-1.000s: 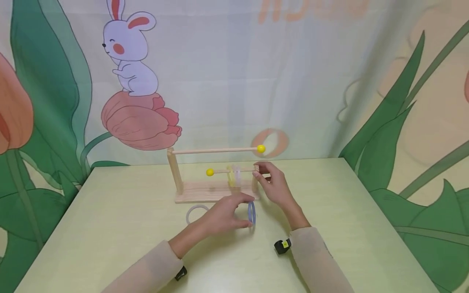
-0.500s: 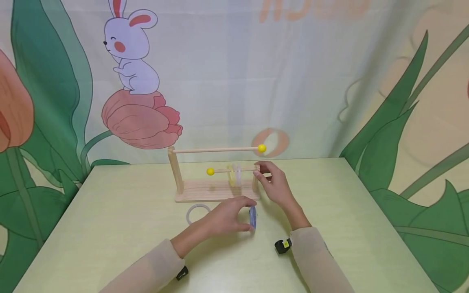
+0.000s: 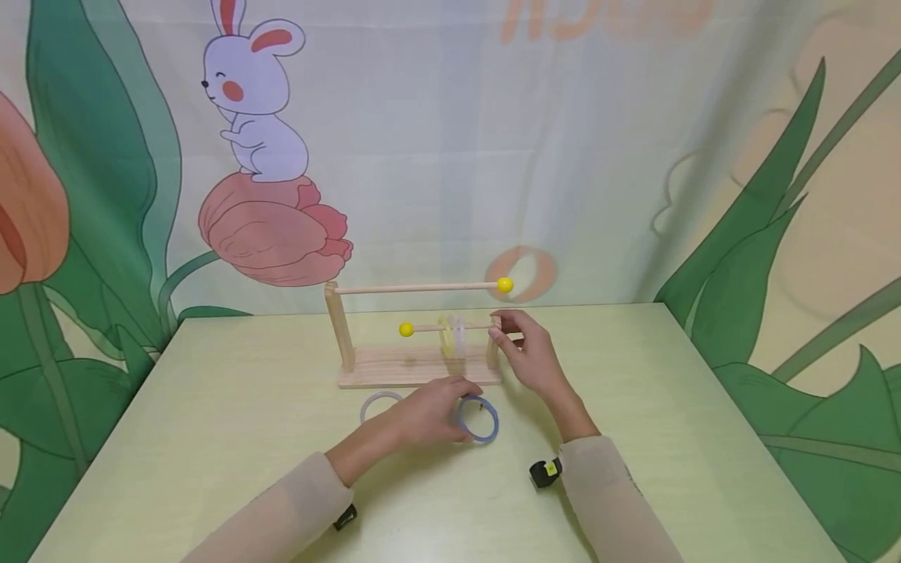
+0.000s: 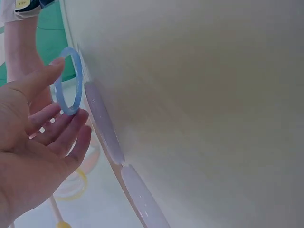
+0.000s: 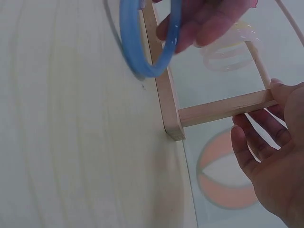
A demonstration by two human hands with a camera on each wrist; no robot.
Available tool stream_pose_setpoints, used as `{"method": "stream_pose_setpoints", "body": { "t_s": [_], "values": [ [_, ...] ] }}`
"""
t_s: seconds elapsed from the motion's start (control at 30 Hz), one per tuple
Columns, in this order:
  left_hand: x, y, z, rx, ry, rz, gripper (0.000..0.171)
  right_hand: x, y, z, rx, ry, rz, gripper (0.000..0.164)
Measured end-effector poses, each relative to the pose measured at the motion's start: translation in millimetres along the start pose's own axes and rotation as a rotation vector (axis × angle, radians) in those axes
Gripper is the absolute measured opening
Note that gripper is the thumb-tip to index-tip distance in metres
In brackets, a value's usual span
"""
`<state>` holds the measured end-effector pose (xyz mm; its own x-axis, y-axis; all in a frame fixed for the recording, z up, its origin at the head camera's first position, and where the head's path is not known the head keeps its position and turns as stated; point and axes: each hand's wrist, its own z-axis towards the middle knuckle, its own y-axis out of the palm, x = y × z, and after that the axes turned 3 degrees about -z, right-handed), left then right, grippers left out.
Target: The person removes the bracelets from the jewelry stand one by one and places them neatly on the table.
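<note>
My left hand (image 3: 429, 414) pinches a blue ring (image 3: 496, 426) by its left side, in front of the wooden stand (image 3: 415, 377). In the left wrist view the thumb and fingertips meet opposite sides of the blue ring (image 4: 78, 78). My right hand (image 3: 529, 356) grips the top of the stand's short right post; in the right wrist view thumb and fingers lie around this post (image 5: 223, 109). A yellow ring (image 3: 446, 348) and a pale, clear ring (image 3: 461, 348) hang on the lower rod (image 3: 425, 328).
A pale purple ring (image 3: 371, 400) lies before the stand, partly covered by my left arm. The left wrist view shows a second pale purple ring (image 4: 142, 199) beside it. The upper rod (image 3: 415, 288) ends in a yellow ball (image 3: 504, 285). A printed curtain (image 3: 422, 156) hangs behind.
My left hand has turned the blue ring from edge-on to nearly face-on toward the head camera. The right hand stays on the post.
</note>
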<state>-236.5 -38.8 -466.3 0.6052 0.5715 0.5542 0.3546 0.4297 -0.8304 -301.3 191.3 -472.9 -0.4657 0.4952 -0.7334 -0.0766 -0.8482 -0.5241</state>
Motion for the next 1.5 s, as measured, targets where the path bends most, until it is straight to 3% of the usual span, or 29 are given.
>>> {"method": "stream_pose_setpoints", "body": {
  "t_s": [0.37,1.03,1.5],
  "values": [
    [-4.4,2.8,-1.7,-0.045,-0.027,0.057,0.066,2.7,-0.3,0.2,0.003,-0.006,0.007,0.033],
    [-3.4,5.5,0.4,-0.066,-0.031,0.062,0.069,1.4,0.5,0.5,0.002,-0.002,0.0,0.032],
    [0.1,9.5,1.4,-0.059,-0.017,0.125,0.071,-0.6,0.4,-0.2,0.008,-0.012,-0.002,0.032]
  ]
}}
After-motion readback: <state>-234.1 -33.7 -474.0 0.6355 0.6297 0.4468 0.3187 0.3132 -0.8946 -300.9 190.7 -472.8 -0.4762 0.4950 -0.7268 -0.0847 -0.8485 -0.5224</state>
